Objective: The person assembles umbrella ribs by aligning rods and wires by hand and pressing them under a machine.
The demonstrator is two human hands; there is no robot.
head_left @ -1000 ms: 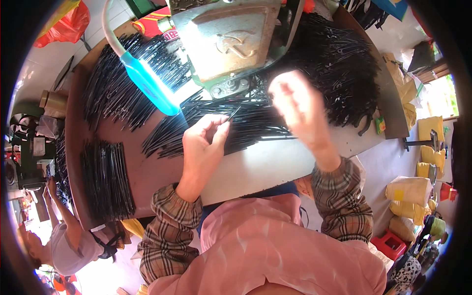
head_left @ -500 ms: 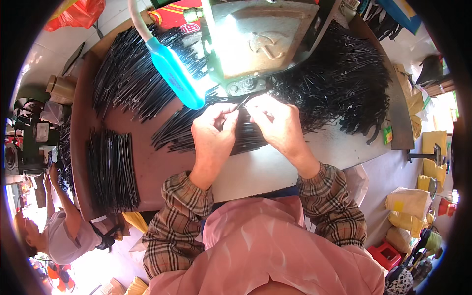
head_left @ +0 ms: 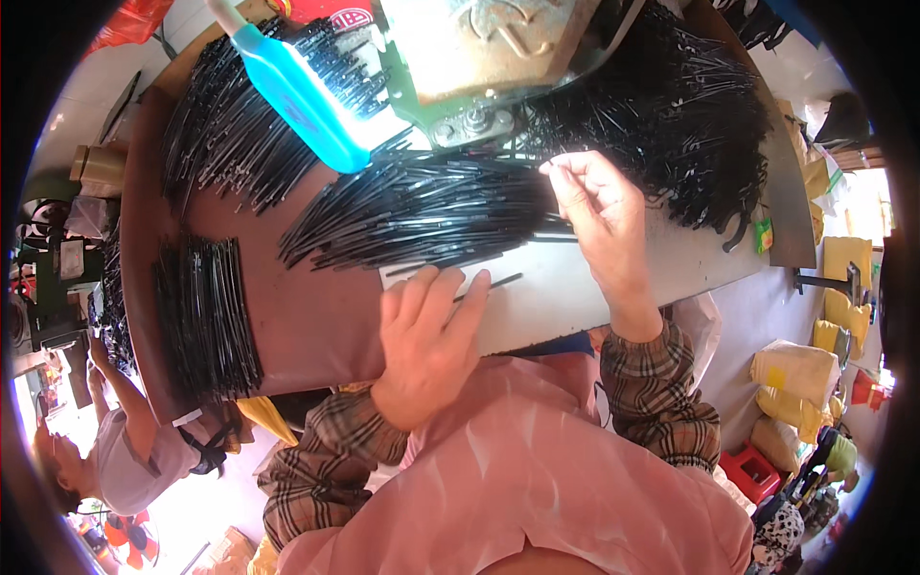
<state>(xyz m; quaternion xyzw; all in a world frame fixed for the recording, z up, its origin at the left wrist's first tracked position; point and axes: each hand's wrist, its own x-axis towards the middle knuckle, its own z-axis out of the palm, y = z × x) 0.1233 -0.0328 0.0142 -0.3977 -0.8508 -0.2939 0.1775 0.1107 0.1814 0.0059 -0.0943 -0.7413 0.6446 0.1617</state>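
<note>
My left hand (head_left: 429,345) is palm down at the front of the table, fingers apart. A single thin black rod (head_left: 506,281) lies beside its thumb, one end running under the hand. My right hand (head_left: 602,206) is raised at the right end of the middle pile of black rods (head_left: 422,211), thumb and fingertips pinched together. What sits in that pinch is too small to make out. Just beyond the pile stands a machine head with a metal base plate (head_left: 474,125), lit by a blue lamp (head_left: 297,101).
More black rods (head_left: 225,144) lie at the back left, and a neat bundle (head_left: 206,316) is at the left edge. A dense heap of black pieces (head_left: 680,134) fills the right. Another person (head_left: 134,450) is at far left. A red stool (head_left: 750,471) and sacks (head_left: 795,374) stand at right.
My hands have parted from beneath the machine head. The left came down toward the table's front edge and opened; the right moved right and slightly up. The view has shifted a little.
</note>
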